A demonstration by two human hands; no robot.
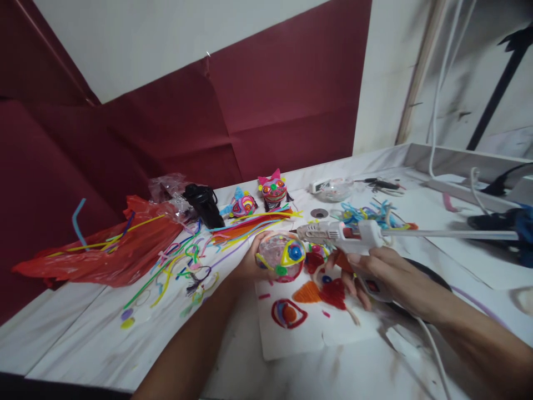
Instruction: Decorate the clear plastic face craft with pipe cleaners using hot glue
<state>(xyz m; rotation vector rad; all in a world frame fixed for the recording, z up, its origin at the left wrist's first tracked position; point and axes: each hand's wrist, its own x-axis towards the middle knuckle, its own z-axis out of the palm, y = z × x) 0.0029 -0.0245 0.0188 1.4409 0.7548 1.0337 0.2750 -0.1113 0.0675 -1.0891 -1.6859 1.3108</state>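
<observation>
My left hand (250,256) is closed around a clear ball (272,253) decorated with pipe cleaners: a yellow-rimmed blue eye, a green dot and a red curve. In my right hand (385,275) is a white glue gun (360,236), a long glue stick jutting from its back. Its nozzle points left, at the top of the ball; whether it touches I cannot tell. Below the ball, a white sheet (287,347) carries a red-rimmed eye piece (289,314) and orange and red pipe-cleaner pieces (320,293). My left fingers are partly hidden behind the ball.
Two finished-looking decorated heads (273,190) stand at the back beside a black bottle (205,205). A red plastic bag (125,244) and loose pipe cleaners (177,266) spread to the left. More coiled pipe cleaners (370,214) and pliers (383,184) lie back right. The gun's white cord (435,350) trails toward the front.
</observation>
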